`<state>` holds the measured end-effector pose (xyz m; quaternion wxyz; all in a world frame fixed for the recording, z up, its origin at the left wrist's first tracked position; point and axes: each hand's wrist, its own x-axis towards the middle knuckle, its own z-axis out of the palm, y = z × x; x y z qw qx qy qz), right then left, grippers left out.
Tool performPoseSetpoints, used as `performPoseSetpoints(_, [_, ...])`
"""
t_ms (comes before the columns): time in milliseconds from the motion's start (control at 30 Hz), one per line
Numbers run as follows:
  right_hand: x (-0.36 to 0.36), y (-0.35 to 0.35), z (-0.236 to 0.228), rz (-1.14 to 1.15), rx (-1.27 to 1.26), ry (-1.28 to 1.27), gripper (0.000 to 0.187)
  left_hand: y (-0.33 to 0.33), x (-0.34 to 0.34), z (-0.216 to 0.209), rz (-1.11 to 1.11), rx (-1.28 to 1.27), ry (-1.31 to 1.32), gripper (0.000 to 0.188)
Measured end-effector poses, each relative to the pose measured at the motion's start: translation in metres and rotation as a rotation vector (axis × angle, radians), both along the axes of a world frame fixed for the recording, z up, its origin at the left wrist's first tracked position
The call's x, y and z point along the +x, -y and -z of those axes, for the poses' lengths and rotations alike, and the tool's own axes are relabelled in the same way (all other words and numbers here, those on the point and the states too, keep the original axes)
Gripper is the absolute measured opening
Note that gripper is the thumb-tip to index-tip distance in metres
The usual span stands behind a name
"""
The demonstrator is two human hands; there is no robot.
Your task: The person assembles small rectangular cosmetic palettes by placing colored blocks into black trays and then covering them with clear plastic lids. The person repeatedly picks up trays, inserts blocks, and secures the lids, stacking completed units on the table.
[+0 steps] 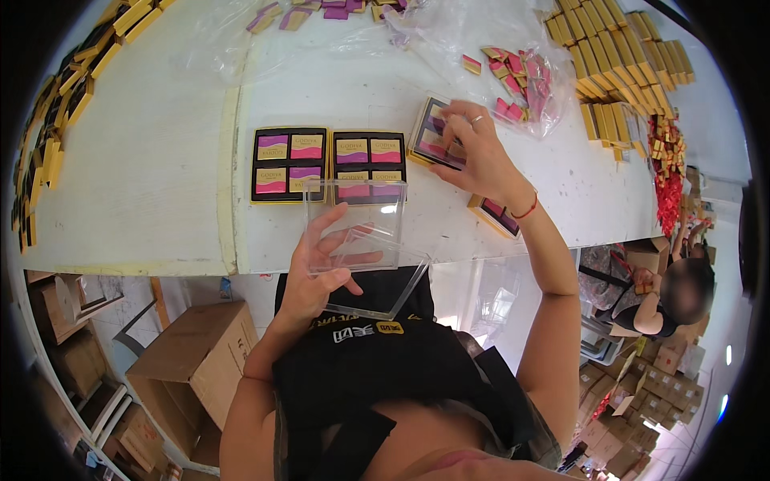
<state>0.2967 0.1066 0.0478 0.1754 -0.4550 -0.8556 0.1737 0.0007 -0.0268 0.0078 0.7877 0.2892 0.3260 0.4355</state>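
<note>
My left hand [313,268] holds two clear plastic lids, fingers spread behind them. The upper lid [385,212] overlaps the near edge of the middle box; the lower lid [393,301] tilts over the table's front edge. My right hand [481,152] grips a black-and-gold box of wrapped squares [423,132], which appears covered by a clear lid; the fingers hide part of it. To its left stand two uncovered boxes, the left box [261,164] and the middle box [369,163], each with purple-gold and pink-gold squares. Another box [497,215] lies partly under my right forearm.
Loose pink-gold squares [517,76] lie on plastic film at the far right, purple ones [337,10] at the far edge. Stacked gold boxes [605,52] line the right, more boxes [80,76] the left. A cardboard carton [192,365] stands below; another person [642,297] works at right.
</note>
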Motion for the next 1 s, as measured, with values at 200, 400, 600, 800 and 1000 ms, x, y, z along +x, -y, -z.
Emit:
performPoseSetpoints(200, [0.002,-0.007,0.003,-0.011,0.109,0.188,0.081,0.003,-0.003,-0.003,-0.034,0.016,-0.025,0.093])
performPoseSetpoints(400, [0.011,0.002,0.012,-0.007,0.106,0.205,0.084,0.003,-0.008,0.003,-0.025,0.053,-0.007,0.088])
performPoseSetpoints(600, [0.017,0.003,0.009,0.006,0.156,0.450,0.087,0.001,-0.008,-0.001,-0.055,0.041,-0.006,0.089])
performPoseSetpoints(800, [-0.060,0.097,-0.002,0.116,-0.546,-0.713,0.079,-0.003,-0.005,-0.007,-0.205,0.112,0.002,0.084])
performPoseSetpoints(1000, [-0.066,0.095,-0.011,0.127,-0.989,-0.911,0.056,-0.008,-0.015,-0.003,-0.463,0.017,0.081,0.056])
